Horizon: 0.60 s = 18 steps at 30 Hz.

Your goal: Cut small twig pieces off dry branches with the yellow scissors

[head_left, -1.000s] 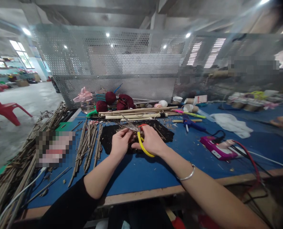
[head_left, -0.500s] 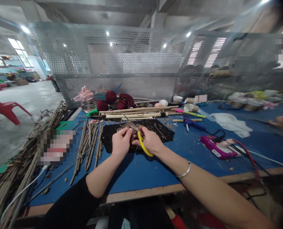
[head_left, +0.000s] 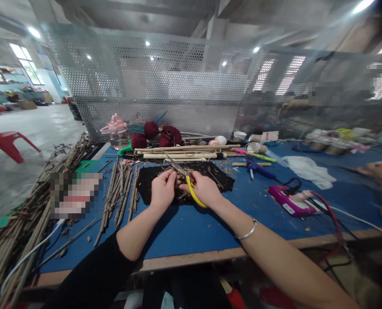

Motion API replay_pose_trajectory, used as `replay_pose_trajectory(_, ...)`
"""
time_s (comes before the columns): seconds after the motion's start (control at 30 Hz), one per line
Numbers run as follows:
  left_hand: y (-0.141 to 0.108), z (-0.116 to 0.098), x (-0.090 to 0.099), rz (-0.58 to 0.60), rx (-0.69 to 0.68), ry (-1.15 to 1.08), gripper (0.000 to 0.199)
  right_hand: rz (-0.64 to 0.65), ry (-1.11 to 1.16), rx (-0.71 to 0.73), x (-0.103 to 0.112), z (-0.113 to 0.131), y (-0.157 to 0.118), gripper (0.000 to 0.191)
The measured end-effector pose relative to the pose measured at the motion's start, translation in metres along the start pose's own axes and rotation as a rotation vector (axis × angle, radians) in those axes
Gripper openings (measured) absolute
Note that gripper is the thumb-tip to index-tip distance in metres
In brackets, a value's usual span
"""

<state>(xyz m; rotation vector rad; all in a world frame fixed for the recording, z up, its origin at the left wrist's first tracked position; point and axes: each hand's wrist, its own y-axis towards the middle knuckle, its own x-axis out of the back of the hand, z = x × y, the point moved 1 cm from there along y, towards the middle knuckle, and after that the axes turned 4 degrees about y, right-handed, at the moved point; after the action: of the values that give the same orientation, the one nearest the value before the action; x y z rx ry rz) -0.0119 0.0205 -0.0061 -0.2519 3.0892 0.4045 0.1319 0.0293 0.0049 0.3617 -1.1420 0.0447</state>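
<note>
Both closed over black cloth (head_left: 224, 182), your right hand (head_left: 204, 189) clamps yellow-handled scissors (head_left: 191, 192) and your left hand (head_left: 163, 189) apparently pinches a twig (head_left: 177, 180).

Perforated metal screen (head_left: 145, 86), one, upright along the back of a blue tabletop (head_left: 184, 240). Clear container with pink lid (head_left: 115, 124), one, near the screen. Dark red balls (head_left: 151, 129), two, just beside the container. Small cups (head_left: 253, 148), several, white and brown, some tipped over. Glue gun (head_left: 258, 168), blue, lying flat. White cloth (head_left: 310, 171), crumpled, well right of the glue gun. Power strip (head_left: 289, 204), magenta, with plugs inserted; red cable (head_left: 337, 219) and white cable (head_left: 361, 220) alongside. Plastic chair (head_left: 8, 139), red, on the floor at left.
</note>
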Motion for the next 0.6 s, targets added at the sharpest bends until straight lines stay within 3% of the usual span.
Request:
replay_pose_trajectory(0.27, -0.002, -0.005, 0.002, -0.005, -0.038, 0.119, 0.024, -0.044, -0.033, 0.102, 0.003, 0.008, -0.003, 0.056)
replay_pose_trajectory(0.6, -0.005, -0.012, 0.001, 0.032, -0.084, 0.2, 0.026, 0.007, -0.014, -0.011, -0.001, 0.008, -0.003, 0.053)
